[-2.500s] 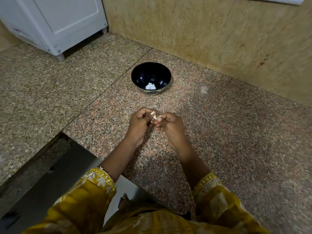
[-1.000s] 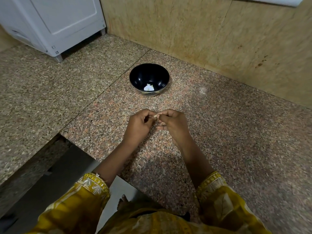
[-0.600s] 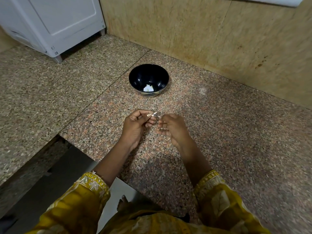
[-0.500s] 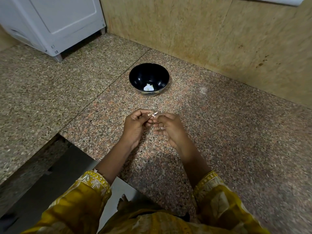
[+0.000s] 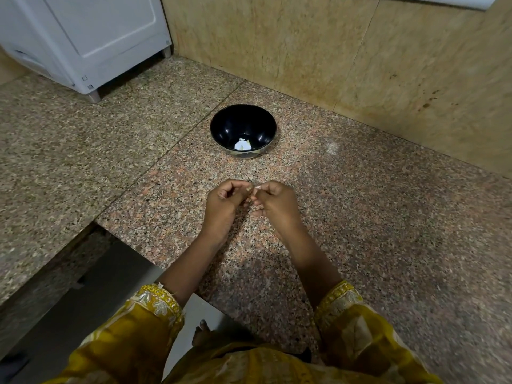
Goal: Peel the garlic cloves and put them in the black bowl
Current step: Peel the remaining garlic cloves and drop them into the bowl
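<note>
**One clove at your fingertips, one bowl beyond it**

One speckled stone counter [image 5: 388,245] carries the black bowl [image 5: 221,126]. A single seam in the stone runs past the bowl's left side. One tan wall [image 5: 304,45] stands behind the bowl, apart from it. One white appliance [image 5: 91,37] sits on small feet well to the bowl's left and farther back, in the corner.

You have two yellow sleeves in view, the left sleeve [image 5: 133,336] and the right sleeve [image 5: 360,328]. Both are on the near side of the bowl and well away from it.

There is just the one bowl. It stands upright with its open side up, and nothing touches it from outside.

Your two hands sit side by side on the near side of the bowl, near it but not touching it. Your left hand [image 5: 225,202] has its fingers curled in, with the thumb tip turned toward the other hand. Your right hand [image 5: 277,202] is curled the same way, thumb against forefinger.

At the bottom of the bowl, toward its near wall, lies one small heap of white garlic pieces [image 5: 243,144]. It looks like two or three, but you cannot count them for certain.

Where your two sets of fingertips meet, you pinch one garlic clove [image 5: 257,187]. It shows only as a small pale sliver, too small to tell how much skin is left on it.
</note>
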